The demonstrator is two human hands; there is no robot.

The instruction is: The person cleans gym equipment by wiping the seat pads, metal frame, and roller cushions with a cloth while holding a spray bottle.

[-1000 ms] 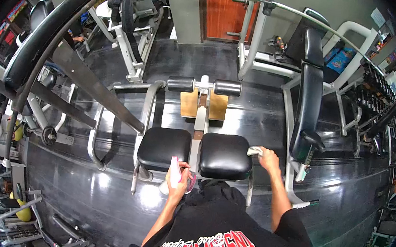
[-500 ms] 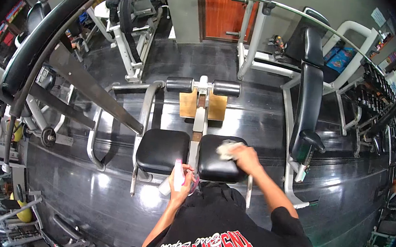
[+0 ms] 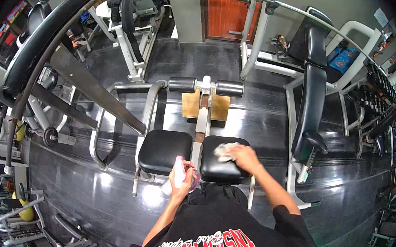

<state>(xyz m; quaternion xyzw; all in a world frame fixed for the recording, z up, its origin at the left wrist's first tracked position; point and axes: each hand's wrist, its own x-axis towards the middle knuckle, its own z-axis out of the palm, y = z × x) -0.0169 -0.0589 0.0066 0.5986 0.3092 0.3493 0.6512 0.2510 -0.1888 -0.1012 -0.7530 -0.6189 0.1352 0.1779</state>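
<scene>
My right hand (image 3: 246, 158) is closed on a whitish cloth (image 3: 224, 152), which lies against the top of the right black seat pad (image 3: 212, 171). My left hand (image 3: 185, 176) grips a spray bottle (image 3: 178, 166) with a white and pink top, in front of the gap between the two pads. Part of the bottle is hidden by the fingers. Beside it is the left black seat pad (image 3: 165, 151), which neither hand touches. Beyond the pads, two black foam rollers (image 3: 182, 83) sit on a white post.
A slanted grey machine beam (image 3: 98, 89) rises at the left. To the right stands a bench with a long black backrest (image 3: 309, 111), under a barbell (image 3: 305, 18) on a rack. A wooden board (image 3: 221, 107) is behind the post.
My right hand and the cloth have shifted slightly on the right pad. The whole view has moved a few pixels. My left hand still holds the spray bottle.
</scene>
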